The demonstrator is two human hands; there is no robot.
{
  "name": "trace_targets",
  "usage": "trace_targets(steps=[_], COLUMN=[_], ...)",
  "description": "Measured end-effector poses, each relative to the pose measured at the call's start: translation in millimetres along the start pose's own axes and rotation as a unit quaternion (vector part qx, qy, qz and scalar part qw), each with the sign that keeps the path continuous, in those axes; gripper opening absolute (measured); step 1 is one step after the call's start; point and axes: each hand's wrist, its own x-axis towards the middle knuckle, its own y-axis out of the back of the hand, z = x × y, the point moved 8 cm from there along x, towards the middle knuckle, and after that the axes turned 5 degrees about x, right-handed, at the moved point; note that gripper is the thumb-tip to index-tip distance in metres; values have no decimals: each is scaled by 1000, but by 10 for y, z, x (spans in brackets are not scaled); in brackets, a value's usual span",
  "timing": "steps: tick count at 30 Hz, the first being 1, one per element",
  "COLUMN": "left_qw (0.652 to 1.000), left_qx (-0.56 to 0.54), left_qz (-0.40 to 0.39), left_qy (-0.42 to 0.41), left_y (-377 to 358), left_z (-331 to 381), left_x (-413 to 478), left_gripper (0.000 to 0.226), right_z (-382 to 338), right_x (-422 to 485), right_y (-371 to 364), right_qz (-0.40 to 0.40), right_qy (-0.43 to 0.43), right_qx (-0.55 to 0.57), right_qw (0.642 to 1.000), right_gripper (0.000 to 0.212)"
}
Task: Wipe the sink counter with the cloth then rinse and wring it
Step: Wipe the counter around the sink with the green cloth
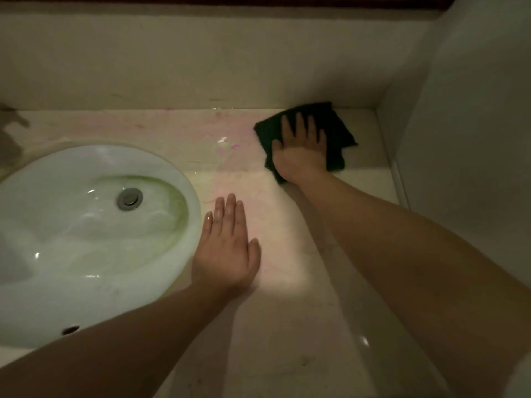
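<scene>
Nearest my view, both forearms (115, 349) reach out over the counter (287, 311). I see my left hand (225, 251) lying flat beside the sink (71, 254) rim, fingers straight and together, holding nothing. My right hand (301, 150) presses the dark cloth (339, 130) flat with spread fingers, at the far right corner against the back wall (201, 58). Wet streaks (222, 140) glint left of it

No legible text, label, brand, number or sign in view; the white sink (71, 173) shows no readable marking; the tabletop (287, 311) right of the sink shows only stains and wet patches, no characters; the dark cloth (337, 130), farther right of the sink, has no visible tag or print; lighting dim, fine detail soft.
</scene>
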Motion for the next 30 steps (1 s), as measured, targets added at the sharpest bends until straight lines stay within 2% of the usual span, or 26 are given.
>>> trace_targets(steps=[5, 9, 11, 15, 18, 21, 24, 26, 28, 30], left_qw=[1000, 1000, 1000, 999, 998, 998, 997, 996, 996, 996], left_qx=[-12, -12, -17, -32, -46, -32, 8, 15, 5, -5], left_qz=[-1, -4, -6, -16, -15, -23, -27, -27, -18, -22], left_qy=[-10, -20, -20, -20, -46, -41, -70, -85, -84, -87], left_y=[61, 78, 64, 66, 61, 7, -29, -27, -4, 7], left_z=[11, 14, 7, 4, 23, -94, -202, -217, -209, -196], left_x=[-8, -31, -42, -33, -181, -564, -808, -822, -800, -812], left_gripper=[70, 70, 71, 72, 72, 72, 70, 69, 69, 70], right_z=[-186, 217, 644, 1372, 1301, 775, 38, -185, 39, 572], right_x=[-975, -2540, -2936, -2608, -2270, -2344, -2915, -3407, -3668, -3658], right_y=[-107, -364, -397, -247, -209, -320, -527, -695, -720, -653], right_qz=[24, -5, -14, 21, 42, 50, 46, 29, 16, 29], right_qy=[83, 66, 29, -100, -143, -124, -27, 26, 19, -35], right_qx=[-12, 8, 4, 20, 28, 20, 25, 23, 30, -8], right_qw=[996, 998, 999, 995, 988, 991, 998, 999, 999, 999], right_gripper=[62, 62, 63, 65, 65, 66, 65, 64, 64, 65])
